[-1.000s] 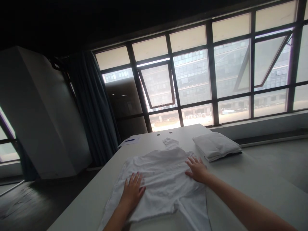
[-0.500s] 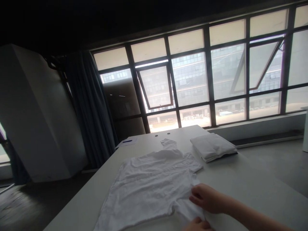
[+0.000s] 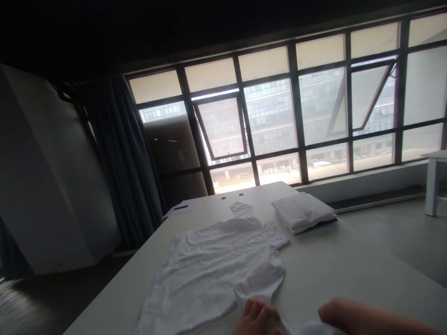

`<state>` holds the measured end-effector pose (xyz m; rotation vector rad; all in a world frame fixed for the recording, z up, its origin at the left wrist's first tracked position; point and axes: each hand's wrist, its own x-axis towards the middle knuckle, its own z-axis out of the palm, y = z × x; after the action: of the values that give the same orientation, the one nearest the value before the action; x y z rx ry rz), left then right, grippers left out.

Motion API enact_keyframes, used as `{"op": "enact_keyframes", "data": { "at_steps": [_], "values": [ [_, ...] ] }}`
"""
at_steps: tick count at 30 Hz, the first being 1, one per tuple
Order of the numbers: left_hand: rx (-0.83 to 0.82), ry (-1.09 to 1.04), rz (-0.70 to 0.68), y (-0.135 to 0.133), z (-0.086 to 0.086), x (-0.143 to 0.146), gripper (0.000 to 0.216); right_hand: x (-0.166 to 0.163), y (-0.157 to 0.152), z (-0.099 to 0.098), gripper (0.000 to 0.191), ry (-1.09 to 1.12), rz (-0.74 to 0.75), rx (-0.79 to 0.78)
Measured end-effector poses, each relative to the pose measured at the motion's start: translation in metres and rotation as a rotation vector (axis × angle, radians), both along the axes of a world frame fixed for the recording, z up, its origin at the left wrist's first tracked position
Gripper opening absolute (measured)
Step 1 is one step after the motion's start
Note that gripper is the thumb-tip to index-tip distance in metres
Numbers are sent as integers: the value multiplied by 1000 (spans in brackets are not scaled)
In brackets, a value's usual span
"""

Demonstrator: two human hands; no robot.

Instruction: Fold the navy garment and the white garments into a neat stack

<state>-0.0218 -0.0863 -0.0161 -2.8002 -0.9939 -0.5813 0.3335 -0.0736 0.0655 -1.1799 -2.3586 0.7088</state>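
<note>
A white button-front shirt lies spread on the table, its collar end towards the far side and its surface lightly wrinkled. At the bottom edge, my left hand is closed with curled fingers on the shirt's near sleeve. Further right, my right hand is partly cut off by the frame and slightly blurred. White sleeve cloth shows under its fingertips, and the hand appears closed on it. The lower fingers of both hands are out of view.
A folded stack of white cloth lies beyond the shirt on the right. Paper with a blue pen sits at the table's far left edge. Windows and a dark curtain stand behind; another white table is at far right.
My right hand has moved right and nearer, off the sleeve's upper part. My left hand has shifted slightly left and up. The near sleeve is drawn towards me, and the view has turned right.
</note>
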Motion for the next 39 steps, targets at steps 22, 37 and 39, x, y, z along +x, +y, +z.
{"op": "enact_keyframes", "data": {
  "at_steps": [22, 37, 39],
  "values": [
    [-765, -662, 353, 4, 101, -22, 36, -107, 79, 226, 23, 12, -29, 1477],
    [-1212, -1600, 451, 13, 27, -28, 30, -326, 120, 121, 60, -55, 337, 922],
    [-1283, -1648, 407, 11, 31, -43, 29, -308, 107, 103, 46, 8, 338, 778]
  ]
}}
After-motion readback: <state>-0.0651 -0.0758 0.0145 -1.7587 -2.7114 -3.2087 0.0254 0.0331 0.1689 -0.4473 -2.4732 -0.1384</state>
